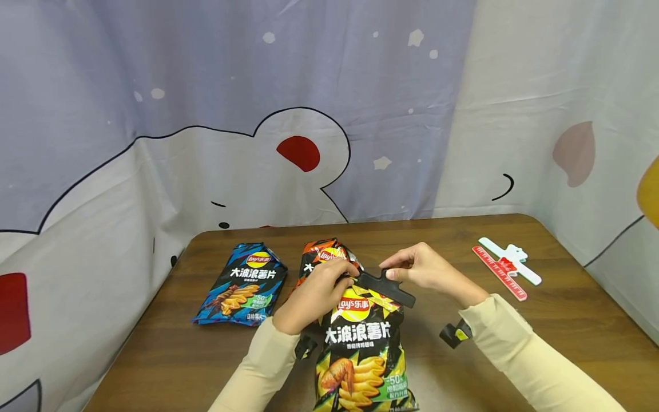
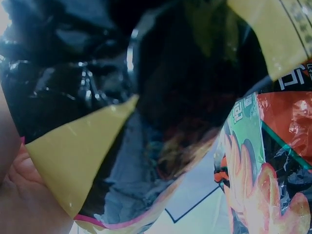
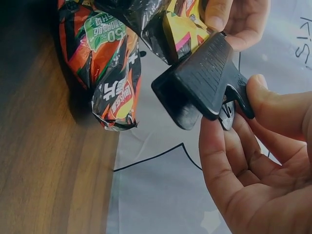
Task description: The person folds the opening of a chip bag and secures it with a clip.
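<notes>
Partly behind left hand [image 1: 316,294], yellow-black chip bag [image 1: 362,346]

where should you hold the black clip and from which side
Probably pinch the black clip by its two handles, as the right hand does: they stick out from its long back edge, opposite the jaws. Come from beyond the top of the yellow bag: in the head view the handles point that way, so fingers should stay clear of the jaws.

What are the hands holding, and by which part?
Right hand: the black clip, by its handles. Left hand: the front chip bag, by its top corner.
</notes>
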